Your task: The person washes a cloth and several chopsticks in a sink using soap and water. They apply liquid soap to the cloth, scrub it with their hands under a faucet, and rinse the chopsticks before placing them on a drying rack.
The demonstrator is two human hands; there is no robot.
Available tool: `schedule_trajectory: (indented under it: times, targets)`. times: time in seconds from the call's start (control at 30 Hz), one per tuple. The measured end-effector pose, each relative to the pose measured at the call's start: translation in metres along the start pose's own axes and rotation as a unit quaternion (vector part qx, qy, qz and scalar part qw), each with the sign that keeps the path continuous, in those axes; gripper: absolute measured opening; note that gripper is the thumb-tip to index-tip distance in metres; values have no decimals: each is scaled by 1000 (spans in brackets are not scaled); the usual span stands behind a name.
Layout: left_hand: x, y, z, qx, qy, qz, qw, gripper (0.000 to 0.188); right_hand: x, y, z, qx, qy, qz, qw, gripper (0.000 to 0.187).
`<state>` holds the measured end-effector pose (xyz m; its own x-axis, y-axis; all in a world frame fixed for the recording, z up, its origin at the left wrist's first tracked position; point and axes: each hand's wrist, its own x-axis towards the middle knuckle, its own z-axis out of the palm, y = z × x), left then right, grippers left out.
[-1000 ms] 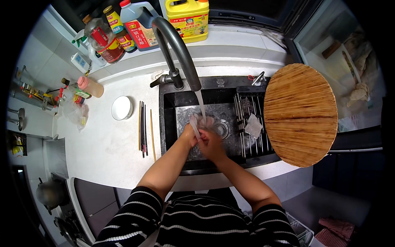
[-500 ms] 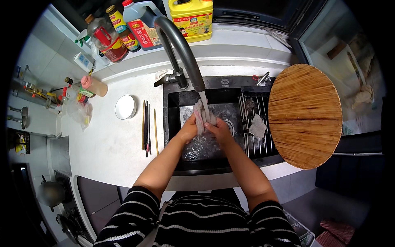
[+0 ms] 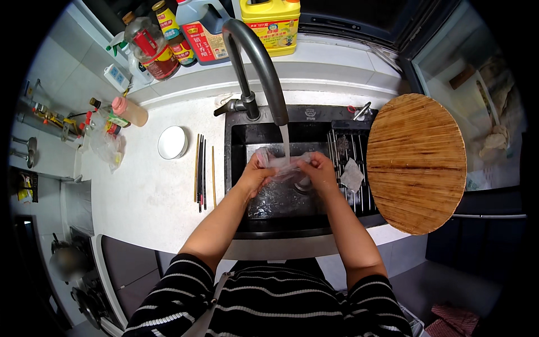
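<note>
Above the basin of the black sink (image 3: pixel 281 230), my left hand (image 3: pixel 255 177) and my right hand (image 3: pixel 322 173) grip a thin, wet, pale dishcloth (image 3: pixel 287 166) at its two ends. The cloth is stretched sideways between them. Water runs from the dark grey faucet (image 3: pixel 274 95) onto the middle of it. Fingers of both hands are curled closed around the fabric. Suds and water lie on the basin floor below. Right of my right hand, a folded pale cloth (image 3: pixel 352 175) and a steel-wool scourer (image 3: pixel 342 145) lie on the metal rack (image 3: pixel 360 197).
A round wooden board (image 3: pixel 416 164) stands at the sink's right side. On the left counter are a white bowl (image 3: pixel 172 142), several chopsticks (image 3: pixel 202 174) and a pink-capped bottle (image 3: pixel 129 111). Along the back ledge stand a yellow jug (image 3: pixel 272 33) and a red-labelled jug (image 3: pixel 205 39).
My hands have moved apart, the right one to the right. The cloth, bunched upright under the stream before, now spreads sideways between them. The view has shifted slightly.
</note>
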<state>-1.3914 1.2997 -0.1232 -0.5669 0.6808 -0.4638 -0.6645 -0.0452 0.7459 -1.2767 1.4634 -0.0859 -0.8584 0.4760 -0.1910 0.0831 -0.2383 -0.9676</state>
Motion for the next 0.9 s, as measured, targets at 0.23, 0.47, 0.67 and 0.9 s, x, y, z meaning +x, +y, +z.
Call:
schedule_trajectory:
  times: [0.23,0.47,0.67,0.9]
  targets:
    - [-4,5,2,160,76,68,982,52,-1,3,-6,49,29,25,998,23]
    - [-25,27,51,-76,-11,-47,996,37,-12,38,22,-79,-49,-27,995,55]
    - [3,-17,-13,-26,201,-229,952,42,-11,36,34,-131,17,-6,991,25]
    - [13,-54,0,-294,17,-240,925,65,-21,41,19,-91,-125,-94,984,29]
